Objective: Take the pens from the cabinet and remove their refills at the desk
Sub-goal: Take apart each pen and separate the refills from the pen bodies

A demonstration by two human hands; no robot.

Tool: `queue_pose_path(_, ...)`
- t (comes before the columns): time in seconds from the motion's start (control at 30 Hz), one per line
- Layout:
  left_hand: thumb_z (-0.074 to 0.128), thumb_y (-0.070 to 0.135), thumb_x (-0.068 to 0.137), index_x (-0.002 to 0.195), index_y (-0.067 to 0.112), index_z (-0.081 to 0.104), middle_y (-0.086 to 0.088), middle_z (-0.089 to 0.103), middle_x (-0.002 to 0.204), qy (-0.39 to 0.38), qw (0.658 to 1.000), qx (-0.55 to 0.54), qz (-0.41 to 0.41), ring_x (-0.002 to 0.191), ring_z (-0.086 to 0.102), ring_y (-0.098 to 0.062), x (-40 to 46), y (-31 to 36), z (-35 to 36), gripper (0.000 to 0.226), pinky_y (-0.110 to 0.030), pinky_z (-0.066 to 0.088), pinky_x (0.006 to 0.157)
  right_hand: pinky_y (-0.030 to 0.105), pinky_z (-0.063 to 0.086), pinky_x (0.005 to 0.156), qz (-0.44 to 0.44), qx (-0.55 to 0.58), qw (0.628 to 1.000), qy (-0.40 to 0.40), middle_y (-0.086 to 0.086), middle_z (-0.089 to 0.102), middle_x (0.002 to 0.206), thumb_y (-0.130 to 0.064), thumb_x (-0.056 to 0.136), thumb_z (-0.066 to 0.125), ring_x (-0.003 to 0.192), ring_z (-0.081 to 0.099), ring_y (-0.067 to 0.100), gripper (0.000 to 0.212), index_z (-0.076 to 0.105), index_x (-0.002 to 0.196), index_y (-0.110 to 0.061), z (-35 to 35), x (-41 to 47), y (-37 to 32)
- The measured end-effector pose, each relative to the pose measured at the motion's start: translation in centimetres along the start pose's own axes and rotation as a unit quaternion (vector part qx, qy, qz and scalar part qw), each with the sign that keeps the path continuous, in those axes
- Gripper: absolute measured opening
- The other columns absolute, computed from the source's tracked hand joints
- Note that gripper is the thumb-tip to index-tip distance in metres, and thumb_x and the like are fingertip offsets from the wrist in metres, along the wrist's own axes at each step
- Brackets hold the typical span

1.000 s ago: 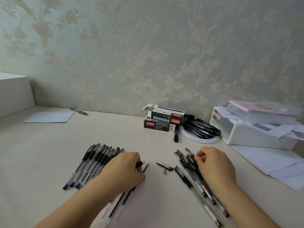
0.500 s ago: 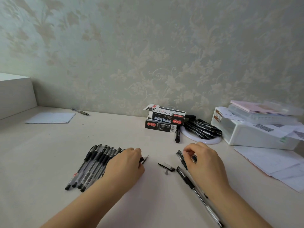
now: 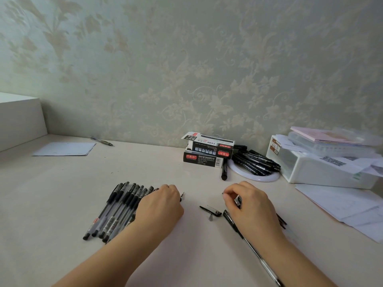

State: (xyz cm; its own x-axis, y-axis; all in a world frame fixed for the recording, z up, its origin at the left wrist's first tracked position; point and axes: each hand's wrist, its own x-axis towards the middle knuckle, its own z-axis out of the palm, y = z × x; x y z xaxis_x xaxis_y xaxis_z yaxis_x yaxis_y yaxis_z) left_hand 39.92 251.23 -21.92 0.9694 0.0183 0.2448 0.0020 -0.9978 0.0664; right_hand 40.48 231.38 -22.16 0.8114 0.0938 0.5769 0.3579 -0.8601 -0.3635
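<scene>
A row of several clear black-capped pens (image 3: 118,208) lies on the desk at the left. My left hand (image 3: 159,208) rests at the row's right end, fingers curled round a pen whose tip (image 3: 182,195) pokes out past the knuckles. My right hand (image 3: 248,206) is curled over a second bunch of pens (image 3: 238,200) and pinches one at its top end; most of that bunch is hidden beneath the hand. One long pen (image 3: 248,245) lies loose along the inside of my right forearm. A black pen cap (image 3: 210,211) lies between the hands.
Two stacked pen boxes (image 3: 207,152) stand at the wall, with black markers (image 3: 255,162) heaped on a white ring beside them. A white storage bin (image 3: 321,168) and loose papers (image 3: 342,206) fill the right. A paper sheet (image 3: 64,149), a lone pen (image 3: 101,140) and a white block (image 3: 18,117) are far left.
My right hand has slid left and away over the right bunch of pens, covering most of them. My left hand has shifted slightly up along the row's end.
</scene>
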Motion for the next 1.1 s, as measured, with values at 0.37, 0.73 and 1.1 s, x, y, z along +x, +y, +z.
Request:
queue_pose_path(0.37, 0.039, 0.017, 0.097, 0.093, 0.017, 0.039, 0.001, 0.057, 0.102, 0.006, 1.000, 0.013, -0.002, 0.087, 0.065, -0.018, 0.3, 0.3, 0.5, 0.004, -0.025, 0.033, 0.056, 0.010, 0.032, 0.054, -0.002, 0.019, 1.000, -0.006, -0.016, 0.057, 0.077, -0.025, 0.090, 0.064, 0.060, 0.049, 0.000, 0.012, 0.065, 0.079, -0.030, 0.2, -0.2, -0.3)
queue_pose_path(0.73, 0.036, 0.043, 0.099, 0.105, 0.022, 0.043, 0.009, 0.051, 0.104, 0.100, 0.981, -0.126, 0.109, 0.078, 0.061, -0.019, 0.3, 0.9, -0.7, 0.023, -0.034, 0.048, 0.064, 0.014, 0.053, 0.067, 0.169, 0.339, 0.924, -0.057, -0.015, 0.072, 0.083, -0.037, 0.085, 0.072, 0.072, 0.065, 0.002, 0.006, 0.073, 0.089, -0.033, 0.5, 0.1, -2.1)
queue_pose_path(1.1, 0.045, 0.054, 0.092, 0.099, 0.032, 0.035, 0.019, 0.040, 0.082, 0.077, 0.959, -0.196, 0.188, 0.067, 0.044, -0.012, -0.3, 0.3, -1.0, 0.025, -0.027, 0.038, 0.058, 0.017, 0.051, 0.060, 0.206, 0.505, 0.836, -0.049, 0.003, 0.072, 0.073, -0.017, 0.095, 0.062, 0.063, 0.062, 0.006, 0.016, 0.074, 0.085, -0.017, 0.6, 0.4, -2.1)
